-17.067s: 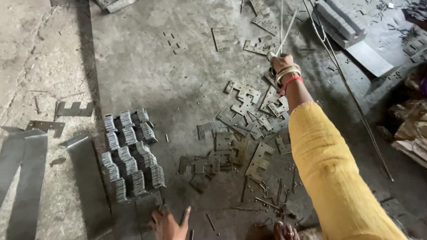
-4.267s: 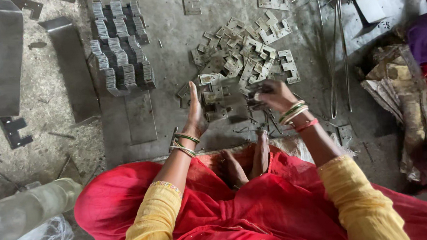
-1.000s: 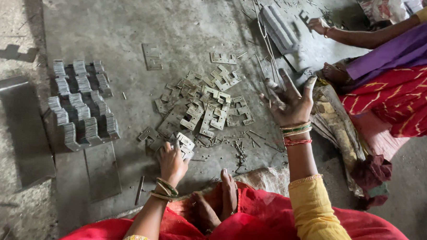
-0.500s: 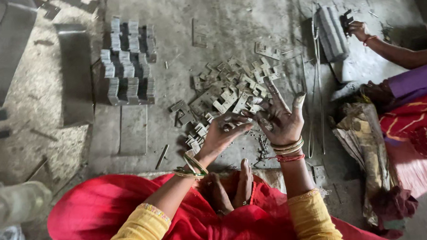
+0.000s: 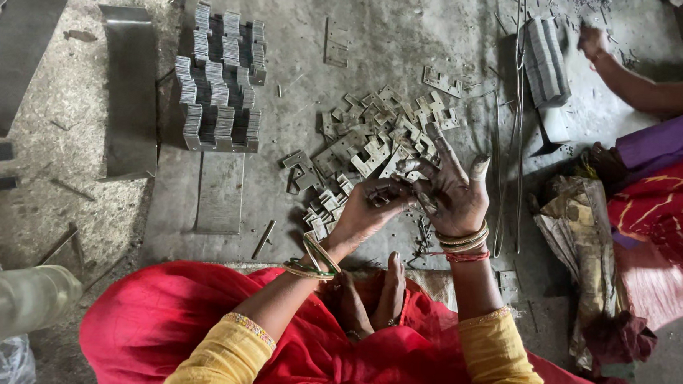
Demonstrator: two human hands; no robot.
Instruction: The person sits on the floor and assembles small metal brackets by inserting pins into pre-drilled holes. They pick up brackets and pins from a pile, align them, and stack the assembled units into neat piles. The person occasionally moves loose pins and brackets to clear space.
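Grey concrete floor [image 5: 426, 27], my left hand [image 5: 369, 206] pinching small metal stampings, right hand [image 5: 453, 191] open-fingered touching it, loose stampings [image 5: 377, 137] at twelve o'clock, stacked stampings [image 5: 221, 82] at ten, bare floor between.

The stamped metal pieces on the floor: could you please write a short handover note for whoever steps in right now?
Left hand: fingers curled in a grip on small stamped metal pieces.
Right hand: open, palm up, touching the left fingertips.
Loose pile lies on the floor just ahead of the hands.
Done: sorted stacks stand in rows further left.
Left: the loose pile remains unstacked.
A co-worker's hand works beside a separate bundle.
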